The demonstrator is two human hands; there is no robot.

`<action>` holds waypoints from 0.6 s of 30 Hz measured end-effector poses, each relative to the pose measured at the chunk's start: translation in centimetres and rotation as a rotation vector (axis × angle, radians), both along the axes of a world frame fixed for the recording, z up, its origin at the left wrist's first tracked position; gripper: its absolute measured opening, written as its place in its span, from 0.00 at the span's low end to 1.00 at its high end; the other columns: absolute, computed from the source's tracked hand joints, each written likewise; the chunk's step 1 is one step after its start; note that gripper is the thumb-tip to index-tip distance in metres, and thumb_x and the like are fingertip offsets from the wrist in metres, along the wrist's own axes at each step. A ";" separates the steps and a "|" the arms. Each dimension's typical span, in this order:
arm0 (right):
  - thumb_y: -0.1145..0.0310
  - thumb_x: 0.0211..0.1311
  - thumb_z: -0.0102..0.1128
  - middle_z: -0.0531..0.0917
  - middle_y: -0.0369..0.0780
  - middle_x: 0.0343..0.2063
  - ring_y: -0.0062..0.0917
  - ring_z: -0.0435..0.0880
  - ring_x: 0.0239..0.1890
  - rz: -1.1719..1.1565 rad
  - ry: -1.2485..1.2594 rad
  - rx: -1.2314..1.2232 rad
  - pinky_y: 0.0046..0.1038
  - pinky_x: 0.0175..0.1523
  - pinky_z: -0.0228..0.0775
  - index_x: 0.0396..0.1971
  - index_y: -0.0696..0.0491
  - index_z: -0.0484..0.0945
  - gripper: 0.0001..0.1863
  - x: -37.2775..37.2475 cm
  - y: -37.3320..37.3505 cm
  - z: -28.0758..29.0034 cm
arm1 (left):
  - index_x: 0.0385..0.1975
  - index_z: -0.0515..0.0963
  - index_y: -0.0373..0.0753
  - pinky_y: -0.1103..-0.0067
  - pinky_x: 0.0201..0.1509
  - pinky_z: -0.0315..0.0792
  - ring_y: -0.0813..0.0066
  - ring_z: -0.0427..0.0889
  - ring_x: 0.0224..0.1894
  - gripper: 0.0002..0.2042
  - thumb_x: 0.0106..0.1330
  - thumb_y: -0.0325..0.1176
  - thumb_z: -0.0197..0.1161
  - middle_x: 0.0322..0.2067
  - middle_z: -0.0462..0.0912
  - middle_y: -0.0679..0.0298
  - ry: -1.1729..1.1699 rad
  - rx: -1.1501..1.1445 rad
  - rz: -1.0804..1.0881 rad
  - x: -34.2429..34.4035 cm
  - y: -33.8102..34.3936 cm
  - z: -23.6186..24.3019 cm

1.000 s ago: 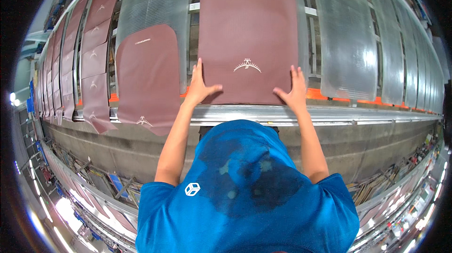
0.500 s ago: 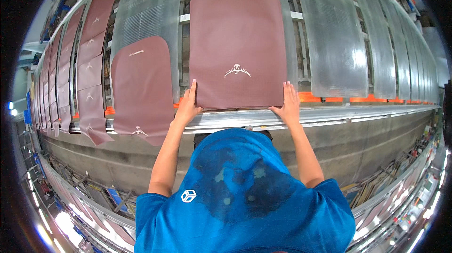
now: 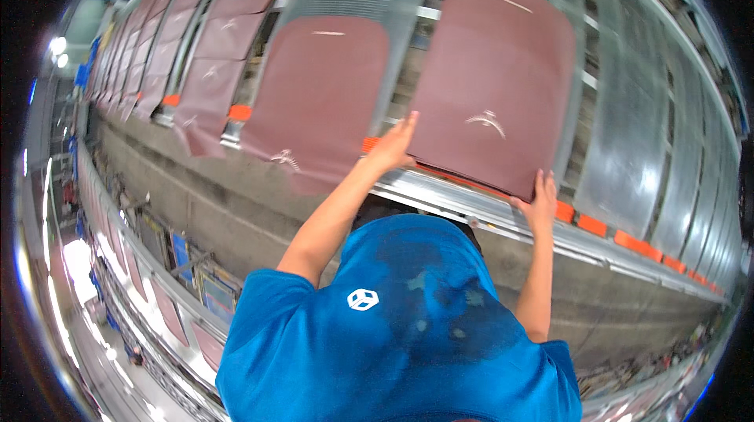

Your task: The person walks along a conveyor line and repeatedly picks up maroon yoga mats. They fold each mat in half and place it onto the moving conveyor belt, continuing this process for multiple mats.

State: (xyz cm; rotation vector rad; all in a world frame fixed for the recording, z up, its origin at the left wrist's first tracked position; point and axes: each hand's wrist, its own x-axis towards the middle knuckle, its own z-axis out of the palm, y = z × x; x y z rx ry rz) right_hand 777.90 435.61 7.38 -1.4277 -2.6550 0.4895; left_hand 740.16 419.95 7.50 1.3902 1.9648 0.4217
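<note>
A maroon sheet with rounded far corners (image 3: 495,69) lies on a translucent ribbed board; a pale winged emblem and a small line of print show on it. Its near edge looks thick, like several sheets piled together. Against its near left corner rests my left hand (image 3: 394,147), open, fingers stretched along the side edge and thumb at the near edge. My right hand (image 3: 540,200) touches the near right corner the same way, fingers extended and thumb apart. Left of them, a second maroon sheet (image 3: 322,92) drapes over the table's near edge.
More maroon sheets (image 3: 224,37) lie in overlapping rows at the far left. Bare translucent boards (image 3: 624,139) continue to the right. A metal rail (image 3: 440,186) with orange strips (image 3: 638,246) runs along the near edge, close to my body.
My view has turned, so the table now slants down to the right and the sheets appear further right. Both hands stay at the sheet's near corners.
</note>
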 end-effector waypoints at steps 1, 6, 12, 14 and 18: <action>0.52 0.40 0.74 0.60 0.51 0.65 0.47 0.61 0.64 -0.032 -0.072 0.044 0.42 0.65 0.56 0.65 0.51 0.61 0.49 -0.7 -0.9 0.8 | 0.70 0.39 0.36 0.68 0.71 0.53 0.49 0.53 0.69 0.56 0.44 0.31 0.74 0.67 0.51 0.44 0.003 -0.085 -0.016 -0.2 0.2 1.6; 0.59 0.54 0.66 0.74 0.47 0.55 0.36 0.73 0.56 -0.061 0.281 -0.017 0.35 0.60 0.64 0.53 0.54 0.75 0.26 -7.5 -5.4 4.7 | 0.69 0.48 0.37 0.65 0.68 0.58 0.51 0.60 0.66 0.48 0.51 0.43 0.71 0.64 0.59 0.43 0.044 0.279 0.206 -5.7 -6.3 4.1; 0.52 0.66 0.54 0.84 0.39 0.40 0.20 0.79 0.43 0.212 0.337 -1.329 0.23 0.51 0.69 0.44 0.57 0.82 0.22 -20.9 -16.7 3.1 | 0.51 0.72 0.31 0.69 0.60 0.64 0.58 0.71 0.54 0.23 0.60 0.39 0.64 0.49 0.74 0.51 0.339 0.635 1.058 -19.7 -21.5 2.5; 0.46 0.64 0.55 0.80 0.42 0.47 0.23 0.76 0.48 0.213 0.223 -1.497 0.25 0.55 0.67 0.51 0.61 0.75 0.31 -23.8 -19.1 1.0 | 0.52 0.69 0.28 0.67 0.60 0.63 0.56 0.70 0.55 0.28 0.58 0.43 0.67 0.50 0.71 0.49 0.425 0.522 1.266 -23.9 -27.0 -0.6; 0.43 0.59 0.59 0.71 0.47 0.57 0.30 0.69 0.58 0.204 0.124 -1.566 0.31 0.62 0.61 0.61 0.61 0.63 0.42 -28.9 -23.0 -0.4 | 0.56 0.65 0.31 0.67 0.57 0.64 0.62 0.69 0.54 0.34 0.59 0.52 0.66 0.52 0.69 0.53 -0.290 0.309 1.574 -24.5 -32.7 -3.2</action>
